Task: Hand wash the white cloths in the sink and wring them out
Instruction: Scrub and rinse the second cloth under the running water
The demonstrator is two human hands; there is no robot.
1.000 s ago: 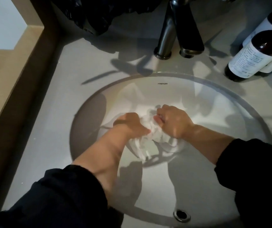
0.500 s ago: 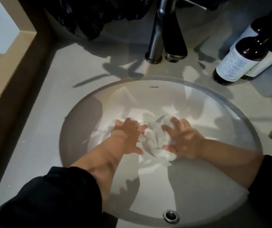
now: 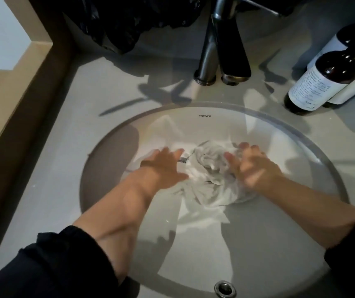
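My left hand lies flat, fingers straight and slightly spread, touching the left edge of the white cloths. My right hand, blurred, rests with spread fingers on their right side. The bunched cloths lie between both hands in the sink. The faucet stands beyond both hands.

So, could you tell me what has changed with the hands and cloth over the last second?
Both hands let go: the left hand and right hand, which clenched the white cloth a second ago, now lie open against it, and the bundle has loosened. It stays in the sink.
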